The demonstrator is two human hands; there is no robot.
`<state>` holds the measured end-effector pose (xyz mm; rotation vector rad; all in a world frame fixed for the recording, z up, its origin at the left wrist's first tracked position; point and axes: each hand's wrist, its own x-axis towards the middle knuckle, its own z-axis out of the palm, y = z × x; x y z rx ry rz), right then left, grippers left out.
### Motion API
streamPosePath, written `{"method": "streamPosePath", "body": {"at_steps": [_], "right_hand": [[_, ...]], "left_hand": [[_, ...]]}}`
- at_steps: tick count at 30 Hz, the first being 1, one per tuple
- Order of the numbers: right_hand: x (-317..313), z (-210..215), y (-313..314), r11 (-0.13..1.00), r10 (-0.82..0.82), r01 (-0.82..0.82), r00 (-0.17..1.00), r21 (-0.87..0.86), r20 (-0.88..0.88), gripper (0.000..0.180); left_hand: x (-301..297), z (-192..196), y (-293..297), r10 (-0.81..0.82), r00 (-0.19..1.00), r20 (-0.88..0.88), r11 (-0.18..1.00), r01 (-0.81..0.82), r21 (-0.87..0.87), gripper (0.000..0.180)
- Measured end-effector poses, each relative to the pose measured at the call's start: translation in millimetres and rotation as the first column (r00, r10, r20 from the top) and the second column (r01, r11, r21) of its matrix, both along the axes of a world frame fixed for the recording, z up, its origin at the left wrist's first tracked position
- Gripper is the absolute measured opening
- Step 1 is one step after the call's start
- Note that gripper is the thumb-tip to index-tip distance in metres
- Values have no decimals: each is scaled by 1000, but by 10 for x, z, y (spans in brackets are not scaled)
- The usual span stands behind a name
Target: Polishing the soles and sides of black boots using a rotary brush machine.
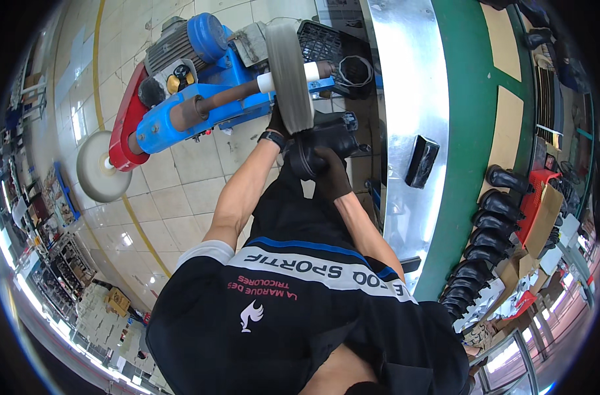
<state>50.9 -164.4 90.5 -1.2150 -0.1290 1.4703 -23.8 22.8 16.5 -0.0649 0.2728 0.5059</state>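
A black, shiny boot point(316, 141) is held at the lower end of a grey buffing wheel point(289, 79). The wheel looks smeared by motion, and its rim meets or nearly meets the boot; I cannot tell which. My left hand point(277, 122), in a dark glove with a watch at the wrist, grips the boot's left side, its fingers partly hidden behind wheel and boot. My right hand point(333, 176), also in a dark glove, is wrapped round the boot's near right side.
The blue machine point(211, 105) carries the wheel's shaft, with a red belt guard point(127, 122) and a second pale wheel point(102, 168) at left. To the right, a metal-topped bench point(412, 79) bears a black block point(422, 161). Several black boots point(488, 230) stand in a row beyond. A black crate point(323, 46) lies behind the wheel.
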Motion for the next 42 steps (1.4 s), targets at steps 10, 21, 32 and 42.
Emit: {"method": "streamPosePath", "body": {"at_steps": [10,21,32,42], "right_hand": [[520,1207,-449,888,452,-380,824,-259,341,60],[626,2264,-67,643,631,-583,37,-496,775,82],[507,1606,769,513,672,-435,-333,-740,662,67],[238,2050,383,535,648,-464,-310,-706,696,71]], "left_hand": [[55,1167,-535,308,848,-432,675,125,727,62],[72,1160,-678,-95,853,-514,991,33,-128,53],[272,790,-583,-117,983,-145,967,79,-242,46],[-16,1147,-1010,-67,973,-221,957,0,-289,43]]}}
